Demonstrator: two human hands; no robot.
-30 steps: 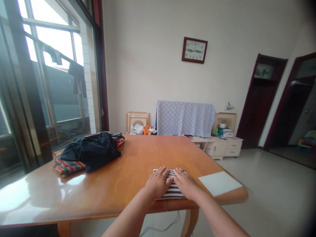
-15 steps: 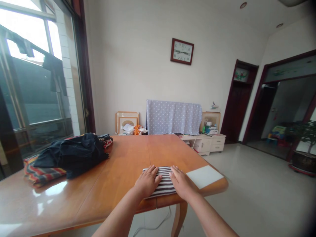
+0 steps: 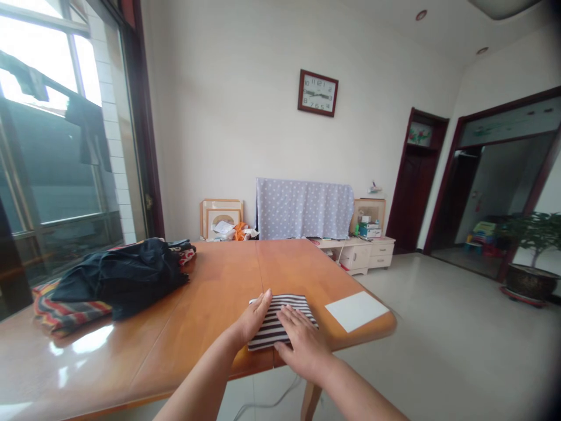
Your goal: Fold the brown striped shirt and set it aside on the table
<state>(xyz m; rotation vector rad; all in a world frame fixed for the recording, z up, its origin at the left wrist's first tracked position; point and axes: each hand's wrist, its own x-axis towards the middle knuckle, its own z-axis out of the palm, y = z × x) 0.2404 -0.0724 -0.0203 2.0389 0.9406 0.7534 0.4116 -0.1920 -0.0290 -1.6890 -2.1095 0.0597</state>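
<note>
A folded cloth with dark and white stripes (image 3: 287,301) lies flat near the front edge of the wooden table (image 3: 219,275). My left hand (image 3: 255,320) rests along its left side, turned partly on edge with the fingers stretched out. Across the front and middle of the cloth lies my right hand (image 3: 301,339), palm down, fingers extended and thumb toward the near edge. Neither hand grips the fabric. Just right of the cloth is a white sheet (image 3: 357,311), flat on the table.
A heap of dark clothing (image 3: 127,278) sits on a plaid striped fabric (image 3: 70,318) at the table's left. Beyond the table stand a white cabinet (image 3: 380,252) and something draped in a dotted cloth (image 3: 304,207). A potted plant (image 3: 532,280) is on the floor at right.
My right hand has slid left and toward me, from the cloth's right side onto its middle. My left hand has tilted onto its edge at the left side. The view shifted slightly.
</note>
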